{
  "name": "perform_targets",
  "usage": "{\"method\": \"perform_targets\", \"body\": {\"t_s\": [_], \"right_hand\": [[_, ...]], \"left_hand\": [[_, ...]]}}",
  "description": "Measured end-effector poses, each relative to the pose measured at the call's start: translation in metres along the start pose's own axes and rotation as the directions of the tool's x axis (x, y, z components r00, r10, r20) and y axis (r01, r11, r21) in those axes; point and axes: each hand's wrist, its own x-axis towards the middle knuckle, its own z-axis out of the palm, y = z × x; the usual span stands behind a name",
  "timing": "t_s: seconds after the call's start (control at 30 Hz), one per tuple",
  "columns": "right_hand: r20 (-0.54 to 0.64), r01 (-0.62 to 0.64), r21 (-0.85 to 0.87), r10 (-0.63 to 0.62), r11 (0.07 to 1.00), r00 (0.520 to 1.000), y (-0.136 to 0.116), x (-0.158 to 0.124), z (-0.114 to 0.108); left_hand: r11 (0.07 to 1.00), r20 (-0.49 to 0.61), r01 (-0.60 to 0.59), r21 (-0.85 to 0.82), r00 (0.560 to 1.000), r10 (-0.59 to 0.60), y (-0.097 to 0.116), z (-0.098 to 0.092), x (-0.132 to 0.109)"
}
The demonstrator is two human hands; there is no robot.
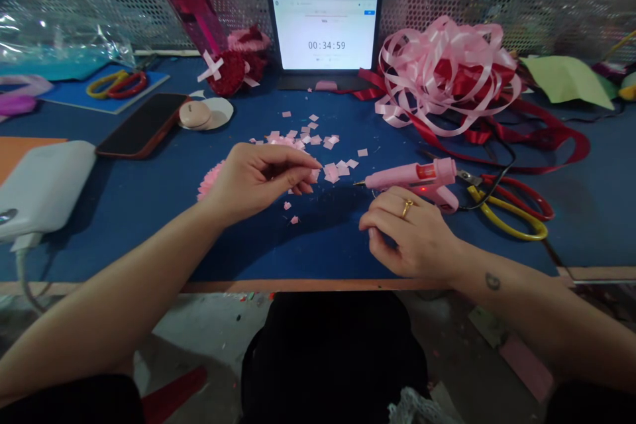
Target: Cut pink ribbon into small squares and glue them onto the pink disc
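My left hand [263, 175] is over the mat with thumb and forefinger pinched together, and a small pink ribbon square [315, 175] shows at the fingertips. Loose pink squares [332, 172] lie scattered just beyond it. Partly hidden behind my left wrist is a pink ruffled piece [211, 180]. My right hand [410, 232] has its fingers curled inward, with a ring on one finger; whatever is inside, if anything, is hidden. A pink hot glue gun [410, 175] lies right behind its knuckles, nozzle pointing left and a red light glowing.
Scissors with red and yellow handles [517, 209] lie right of the glue gun. Behind are tangled pink and red ribbons [447, 73] and a tablet [325, 30] showing a timer. On the left are a phone [144, 126], a white power bank [47, 189] and another pair of scissors [116, 84].
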Motion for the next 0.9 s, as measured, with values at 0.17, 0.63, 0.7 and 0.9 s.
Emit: {"method": "perform_targets", "body": {"t_s": [0.17, 0.63, 0.7, 0.9], "right_hand": [[-0.003, 0.011, -0.002, -0.012, 1.0, 1.0, 0.0, 0.001, 0.0], [0.0, 0.02, 0.005, -0.02, 1.0, 1.0, 0.001, 0.001, 0.001], [0.004, 0.017, 0.003, -0.017, 1.0, 1.0, 0.001, 0.001, 0.0], [0.018, 0.003, 0.012, -0.004, 1.0, 1.0, 0.0, 0.001, 0.0]], "left_hand": [[1.0, 0.022, 0.001, -0.016, 1.0, -0.001, -0.003, 0.002, 0.0], [0.982, 0.15, 0.136, -0.128, 0.982, -0.117, 0.005, 0.001, -0.003], [0.98, 0.125, 0.127, -0.152, 0.986, -0.108, 0.007, 0.001, -0.004], [0.993, -0.047, 0.012, -0.115, 0.999, -0.018, 0.008, -0.005, -0.003]]}}
